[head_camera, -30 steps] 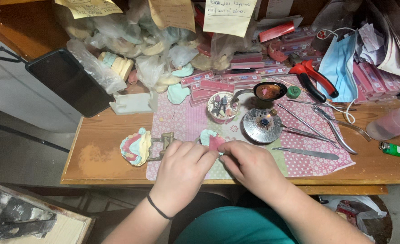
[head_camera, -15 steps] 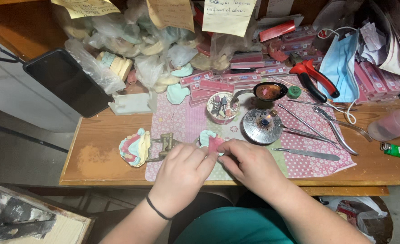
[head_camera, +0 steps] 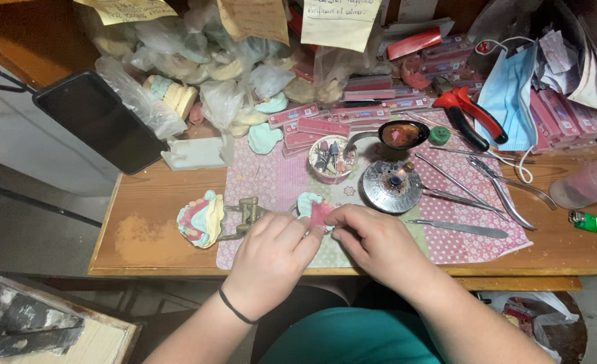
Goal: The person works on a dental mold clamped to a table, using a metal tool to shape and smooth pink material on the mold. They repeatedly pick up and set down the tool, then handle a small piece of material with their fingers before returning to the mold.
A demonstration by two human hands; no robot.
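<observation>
**Two hands close on a small pink piece at a crowded bench**

Two bare hands meet at the near edge of a wooden workbench (head_camera: 143, 202), over a pink patterned cloth (head_camera: 474, 246). The left hand (head_camera: 271, 259), a dark band at its wrist, and the right hand (head_camera: 376, 246) pinch a small pink piece (head_camera: 321, 213) between their fingertips, both sets of fingers curled tight about it. It lies directly between the two hands, just beyond the knuckles, touching a pale green cast (head_camera: 306, 201) behind it. Neither hand is clearly the nearer; its long axis cannot be told, since the fingers cover most of it.

To the left, just beside the left hand, a metal hinged frame (head_camera: 248, 212) carries a pink and green model of teeth (head_camera: 201, 219). Beyond the hands stand a small cup of burs (head_camera: 332, 158), a round metal burner (head_camera: 391, 185) with a small flame, and a spoon (head_camera: 400, 135) holding something reddish. Slim steel tools (head_camera: 457, 228), red-handled pliers (head_camera: 470, 118), a face mask (head_camera: 511, 98) and a green lighter (head_camera: 595, 224) lie to the right; a dark phone (head_camera: 99, 121) leans at the left.

Against the views of a second and half a second ago, little differs: both hands remain at the same spot, fingers shifted only slightly about the piece.
</observation>
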